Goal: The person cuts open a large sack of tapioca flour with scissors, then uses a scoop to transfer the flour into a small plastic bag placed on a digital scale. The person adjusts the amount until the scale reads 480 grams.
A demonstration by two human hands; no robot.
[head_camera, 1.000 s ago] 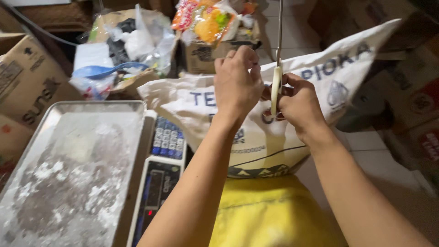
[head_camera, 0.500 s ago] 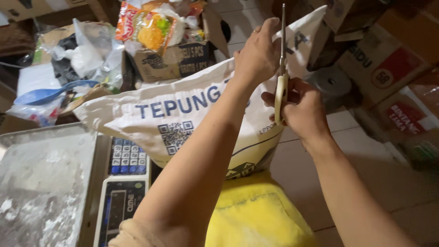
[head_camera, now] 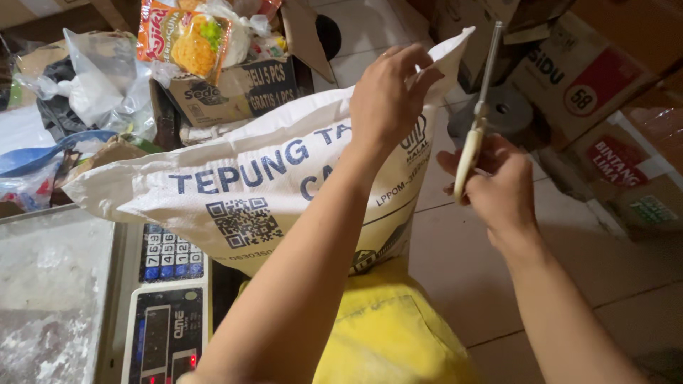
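Both hands are busy: the left hand (head_camera: 388, 92) pinches the top corner of the white sack (head_camera: 284, 185) standing beside the scale (head_camera: 167, 313), the right hand (head_camera: 498, 188) grips cream-handled scissors (head_camera: 478, 121) — blades upright, near the fingers; a slip could nick them — or spill flour

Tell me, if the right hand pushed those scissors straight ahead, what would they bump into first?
Probably the raised corner of the white flour sack. The right hand points the scissors up beside that corner; depth is unclear.
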